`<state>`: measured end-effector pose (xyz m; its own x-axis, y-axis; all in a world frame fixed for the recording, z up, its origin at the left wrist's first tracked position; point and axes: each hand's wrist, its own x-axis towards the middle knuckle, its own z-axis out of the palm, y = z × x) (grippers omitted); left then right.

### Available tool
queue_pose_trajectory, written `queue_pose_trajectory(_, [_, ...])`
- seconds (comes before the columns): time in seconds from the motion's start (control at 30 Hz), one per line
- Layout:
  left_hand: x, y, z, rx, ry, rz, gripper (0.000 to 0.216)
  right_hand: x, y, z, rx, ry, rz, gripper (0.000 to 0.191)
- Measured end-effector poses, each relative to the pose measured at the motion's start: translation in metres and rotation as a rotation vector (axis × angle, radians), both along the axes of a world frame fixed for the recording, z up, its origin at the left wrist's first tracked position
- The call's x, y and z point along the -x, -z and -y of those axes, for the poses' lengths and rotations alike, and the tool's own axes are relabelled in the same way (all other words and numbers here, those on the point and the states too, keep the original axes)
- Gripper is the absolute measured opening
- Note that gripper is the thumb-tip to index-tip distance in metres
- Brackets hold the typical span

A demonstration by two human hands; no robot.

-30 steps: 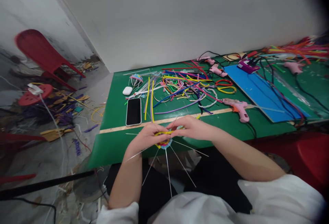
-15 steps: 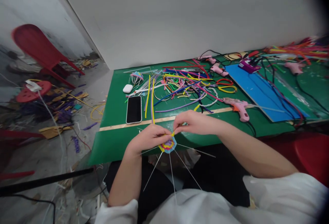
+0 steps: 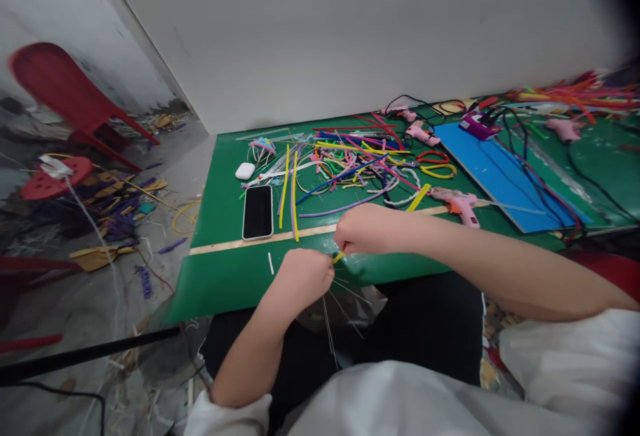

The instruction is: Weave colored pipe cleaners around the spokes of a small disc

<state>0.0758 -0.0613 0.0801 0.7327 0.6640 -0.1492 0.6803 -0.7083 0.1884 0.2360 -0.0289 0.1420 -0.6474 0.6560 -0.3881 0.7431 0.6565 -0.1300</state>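
Head-worn camera sits above and behind the grip of left hand [image 3: 306,277] and right hand [image 3: 367,229], near, facing forward and down. Field wide: lap [image 3: 435,313] nearside of grip, green table [image 3: 225,283] beyond, pale panel [image 3: 350,43] farthest, floor [image 3: 193,146] leftward.

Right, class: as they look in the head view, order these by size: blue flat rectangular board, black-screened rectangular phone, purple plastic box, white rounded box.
1. Blue board
2. Black-screened phone
3. Purple box
4. White rounded box
Nearness may flatter the phone over the purple box.
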Motion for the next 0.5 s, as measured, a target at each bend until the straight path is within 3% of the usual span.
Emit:
queue_pose_trajectory(0.13, [0.003,-0.005,-0.005,-0.017,-0.105,-0.009,0.028,-0.014,0.004,-0.003,0.020,0.092,-0.139,0.012])
queue_pose_trajectory(0.3, [0.006,-0.005,-0.009,-0.059,-0.242,-0.003,0.031,-0.026,0.010,0.003,-0.073,0.110,-0.277,0.013])
queue_pose_trajectory(0.5, [0.010,-0.004,-0.013,-0.065,-0.333,0.184,0.032,-0.035,0.004,0.007,-0.128,-0.048,-0.376,0.019])
